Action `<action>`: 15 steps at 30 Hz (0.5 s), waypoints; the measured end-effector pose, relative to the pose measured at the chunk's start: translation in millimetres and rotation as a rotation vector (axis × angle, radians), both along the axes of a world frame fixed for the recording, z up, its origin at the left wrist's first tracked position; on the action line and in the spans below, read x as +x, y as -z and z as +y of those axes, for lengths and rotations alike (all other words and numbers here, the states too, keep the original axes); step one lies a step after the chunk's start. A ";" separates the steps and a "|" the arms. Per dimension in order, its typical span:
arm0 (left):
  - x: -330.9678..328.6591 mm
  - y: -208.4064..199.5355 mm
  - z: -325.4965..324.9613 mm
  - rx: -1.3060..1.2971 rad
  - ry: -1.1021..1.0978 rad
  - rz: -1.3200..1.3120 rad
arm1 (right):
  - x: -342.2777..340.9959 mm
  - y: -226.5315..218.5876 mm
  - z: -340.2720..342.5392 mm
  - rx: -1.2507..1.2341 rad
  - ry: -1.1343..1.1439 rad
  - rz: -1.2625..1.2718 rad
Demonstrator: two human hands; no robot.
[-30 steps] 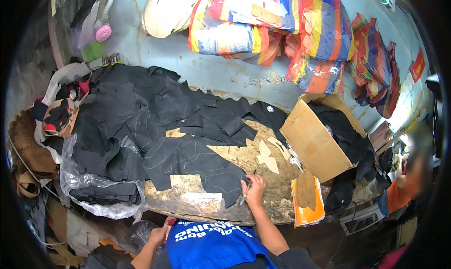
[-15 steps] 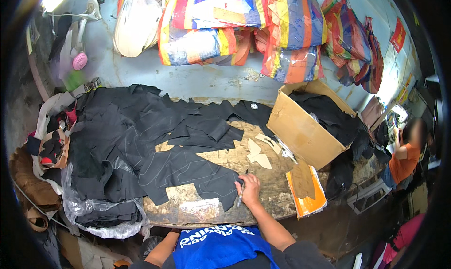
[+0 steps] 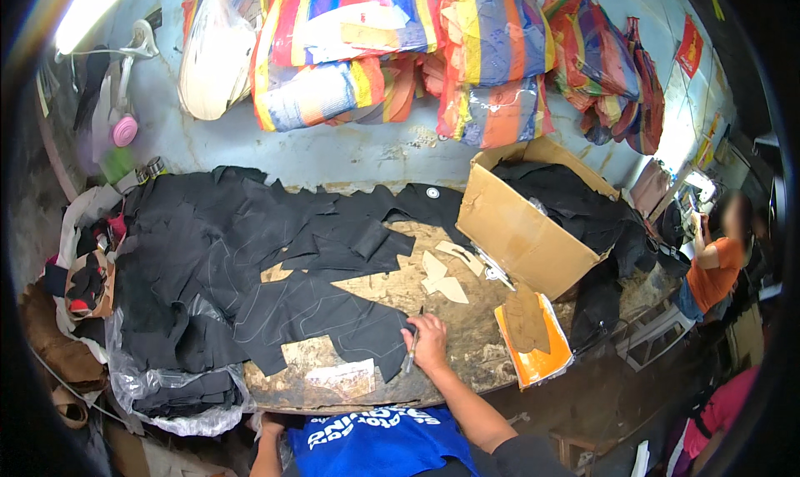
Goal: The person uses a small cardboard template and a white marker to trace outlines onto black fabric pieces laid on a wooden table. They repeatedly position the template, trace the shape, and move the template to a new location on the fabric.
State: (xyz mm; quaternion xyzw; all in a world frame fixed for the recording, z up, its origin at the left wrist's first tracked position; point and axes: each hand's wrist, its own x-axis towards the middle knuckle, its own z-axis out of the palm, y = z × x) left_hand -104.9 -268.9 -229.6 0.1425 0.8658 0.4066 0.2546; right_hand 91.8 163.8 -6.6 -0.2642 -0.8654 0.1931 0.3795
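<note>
Across the table (image 3: 471, 337), I'm counting one cardboard box (image 3: 525, 237) and one orange folder (image 3: 535, 368); the right hand (image 3: 429, 344), nearly closed, is holding one pen (image 3: 410, 361); I'm unable to tell the left hand's (image 3: 268, 428) grip.

large white letters run across the person's blue top (image 3: 375, 449). 1 red pennant (image 3: 690, 47) bears yellowish marks and 1 pale sheet (image 3: 348, 380) faint print, both too small to read.

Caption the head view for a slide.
Right hand holds a slim tool by the edge of line-marked black cloth on a worn table, open box at right.
</note>
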 end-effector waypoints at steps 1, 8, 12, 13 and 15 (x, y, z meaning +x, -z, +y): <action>12.2 5.8 -4.3 0.027 0.060 0.046 | 0.1 0.2 0.2 0.003 0.004 0.004; 69.5 -15.5 2.4 -0.156 -0.148 -0.070 | -1.9 -0.3 -1.3 0.006 0.017 0.006; 72.0 -49.8 2.5 -0.160 -0.208 -0.054 | -3.8 -1.4 -1.6 -0.003 -0.004 -0.015; 72.0 -57.4 1.5 -0.156 -0.224 -0.049 | -3.5 -1.5 -2.4 -0.007 -0.005 -0.006; 70.2 -71.1 2.2 -0.146 -0.240 -0.027 | -3.5 -2.2 -3.1 0.016 0.010 0.020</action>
